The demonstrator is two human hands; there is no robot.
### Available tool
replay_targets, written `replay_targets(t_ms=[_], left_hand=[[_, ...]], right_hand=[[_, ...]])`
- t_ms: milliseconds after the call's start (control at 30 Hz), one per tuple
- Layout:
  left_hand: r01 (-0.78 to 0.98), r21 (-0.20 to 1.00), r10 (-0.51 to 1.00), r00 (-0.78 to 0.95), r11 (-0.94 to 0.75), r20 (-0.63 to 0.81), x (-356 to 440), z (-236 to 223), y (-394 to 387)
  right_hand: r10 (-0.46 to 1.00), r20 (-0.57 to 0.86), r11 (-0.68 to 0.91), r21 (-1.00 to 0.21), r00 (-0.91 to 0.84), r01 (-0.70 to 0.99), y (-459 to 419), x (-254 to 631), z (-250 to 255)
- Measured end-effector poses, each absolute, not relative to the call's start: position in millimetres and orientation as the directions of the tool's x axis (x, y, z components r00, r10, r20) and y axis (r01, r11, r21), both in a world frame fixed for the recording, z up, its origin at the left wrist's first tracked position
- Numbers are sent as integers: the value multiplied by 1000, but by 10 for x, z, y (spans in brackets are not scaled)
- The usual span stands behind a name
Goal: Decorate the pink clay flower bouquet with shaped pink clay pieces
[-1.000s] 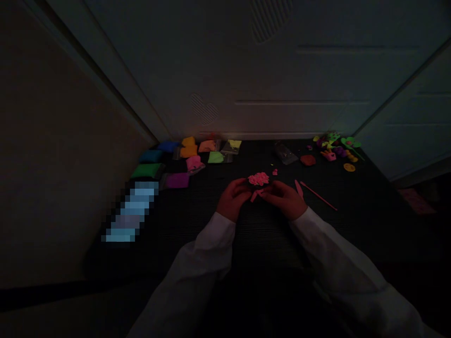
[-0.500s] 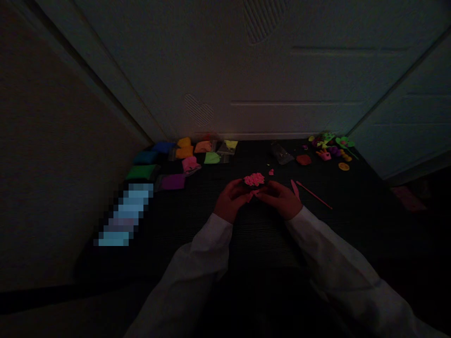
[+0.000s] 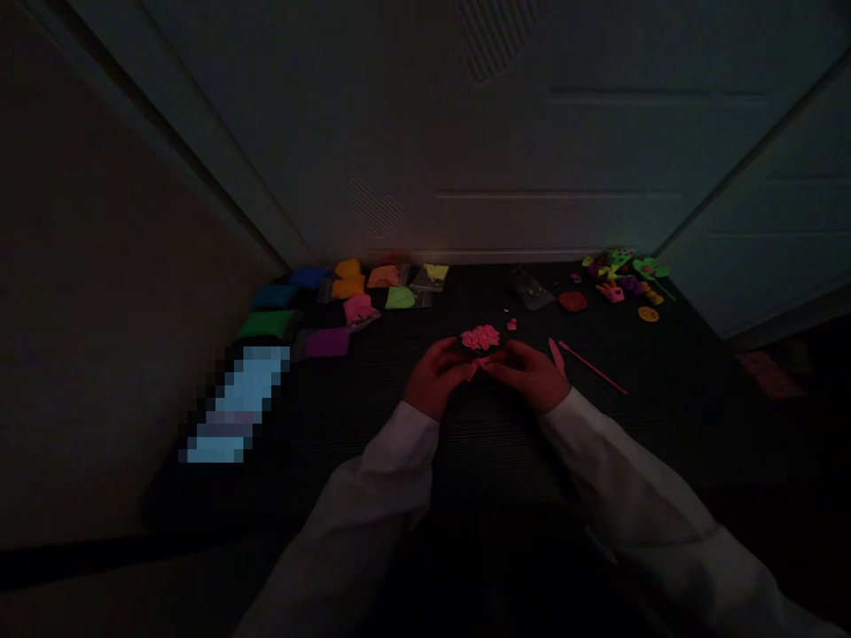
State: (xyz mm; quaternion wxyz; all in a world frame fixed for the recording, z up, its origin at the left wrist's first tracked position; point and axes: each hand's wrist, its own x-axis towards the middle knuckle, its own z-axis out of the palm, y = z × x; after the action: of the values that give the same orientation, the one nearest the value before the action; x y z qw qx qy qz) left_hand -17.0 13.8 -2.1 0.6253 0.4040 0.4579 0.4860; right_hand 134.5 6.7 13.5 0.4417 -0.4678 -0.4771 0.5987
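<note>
My left hand point(image 3: 433, 381) and my right hand point(image 3: 530, 378) meet over the middle of the dark table. Between them is a clay bouquet: a bumpy pink cluster point(image 3: 480, 338) on top, with a dark part below that is hard to make out. At its front sits a pink bow-like strip point(image 3: 477, 365), which the fingertips of both hands pinch from either side. Small pink clay scraps point(image 3: 511, 325) lie just beyond my right hand. A pink clay knife point(image 3: 557, 356) and a thin pink stick tool point(image 3: 593, 368) lie to its right.
Bags of coloured clay, such as a purple one point(image 3: 325, 342) and a green one point(image 3: 268, 324), line the back left. A blurred bright screen point(image 3: 245, 399) lies at the left. Finished-looking clay pieces point(image 3: 618, 270) and a red lump point(image 3: 573, 302) sit at the back right, before a pale panel point(image 3: 565, 142).
Almost nothing has moved. Both hands keep their place around the bouquet, and the pink bow-like strip shows slightly more clearly between the fingertips. The room light looks a little dimmer.
</note>
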Motion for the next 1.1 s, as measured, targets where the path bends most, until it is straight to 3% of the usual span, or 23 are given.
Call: replay_targets(t_ms=[433,1100], left_hand=[[-293,929,972,134,225,-193,-166,5,133],[-233,963,988,103,139,-118,-202,-75,148]], right_hand=[[976,-139,-157,-983,-168,-97,62,1338,151],[977,-132,-148,-985,-170,-84,67,1356,151]])
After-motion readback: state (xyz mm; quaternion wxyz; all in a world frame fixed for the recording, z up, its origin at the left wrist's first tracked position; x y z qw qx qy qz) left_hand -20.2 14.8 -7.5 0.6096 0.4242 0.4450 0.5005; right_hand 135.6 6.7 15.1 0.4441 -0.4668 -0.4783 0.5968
